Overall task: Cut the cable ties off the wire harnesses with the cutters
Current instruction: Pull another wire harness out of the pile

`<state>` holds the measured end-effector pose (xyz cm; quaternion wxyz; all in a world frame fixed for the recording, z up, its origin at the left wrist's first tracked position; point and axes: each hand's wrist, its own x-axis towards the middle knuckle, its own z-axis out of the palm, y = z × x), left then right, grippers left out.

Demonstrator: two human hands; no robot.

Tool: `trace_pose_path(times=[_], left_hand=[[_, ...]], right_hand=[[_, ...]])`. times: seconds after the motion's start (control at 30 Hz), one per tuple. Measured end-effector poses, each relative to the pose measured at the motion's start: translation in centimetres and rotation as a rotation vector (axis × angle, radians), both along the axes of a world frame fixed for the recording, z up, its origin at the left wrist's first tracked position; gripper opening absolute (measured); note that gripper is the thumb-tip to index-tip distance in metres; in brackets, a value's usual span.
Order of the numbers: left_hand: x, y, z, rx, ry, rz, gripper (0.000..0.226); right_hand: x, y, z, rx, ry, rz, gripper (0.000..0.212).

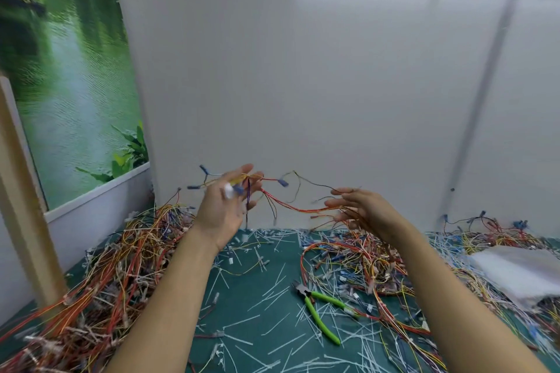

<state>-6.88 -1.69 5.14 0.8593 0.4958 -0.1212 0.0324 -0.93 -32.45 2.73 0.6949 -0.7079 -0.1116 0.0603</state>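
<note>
One harness [291, 207] between both hands [225, 206] [360, 209], cutters [306, 294] below

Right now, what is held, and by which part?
The left hand holds a wire harness at its bundled end; the right hand, fingers spread, touches its trailing wires. The cutters lie unheld.

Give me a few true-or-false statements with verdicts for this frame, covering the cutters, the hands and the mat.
1. The green-handled cutters are in the right hand. False: they lie on the mat, in neither hand.
2. A wire harness stretches between the left hand and the right hand, both raised above the mat. True.
3. The mat is red. False: it is dark green.
4. White cut cable ties litter the mat. True.
5. Harnesses are piled on one side only. False: there is a left pile and a right pile.
</note>
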Motion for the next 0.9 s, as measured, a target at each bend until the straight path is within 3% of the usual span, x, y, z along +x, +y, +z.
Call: trace_pose_path(times=[0.13, 0.3, 0.37, 0.43, 0.53, 0.6, 0.73, 0.9], left_hand=[[-0.9, -2.3, -0.8, 0.453, -0.316, 0.167, 0.034], [-1.8, -3.8, -2.1, 0.97, -0.555, 0.165, 0.042], [-2.2, -3.9, -2.5, 1.093, -0.659, 0.156, 0.041], [-2.5, -4.0, -2.7, 1.178, -0.682, 0.135, 0.038], [-2.6, -3.7, -2.8, 1.151, -0.618, 0.032, 0.03], [-2.4, -3.0, -2.8, 1.107, -0.582, 0.026, 0.027], [-2.3, -1.3, -2.6, 1.071, -0.552, 0.029, 0.014], [-2.9, -0.5, -2.7, 0.731, -0.393, 0.102, 0.022]], right_hand=[[-0.2, 2.4, 0.0, -0.03, -0.032, 0.117, 0.057], [-0.4, 5.3, 0.9, 0.046, 0.042, 0.182, 0.093], [-0.7, 6.1, 1.1, 0.073, 0.037, 0.198, 0.093], [-1.0, 6.7, 1.2, 0.088, -0.006, 0.217, 0.069], [-1.4, 7.0, 1.6, 0.118, -0.056, 0.194, 0.032], [-1.3, 6.7, 2.0, 0.193, -0.069, 0.166, 0.022], [-1.3, 6.3, 2.2, 0.213, -0.067, 0.177, 0.024], [-1.4, 6.3, 2.5, 0.179, -0.093, 0.218, 0.049]])
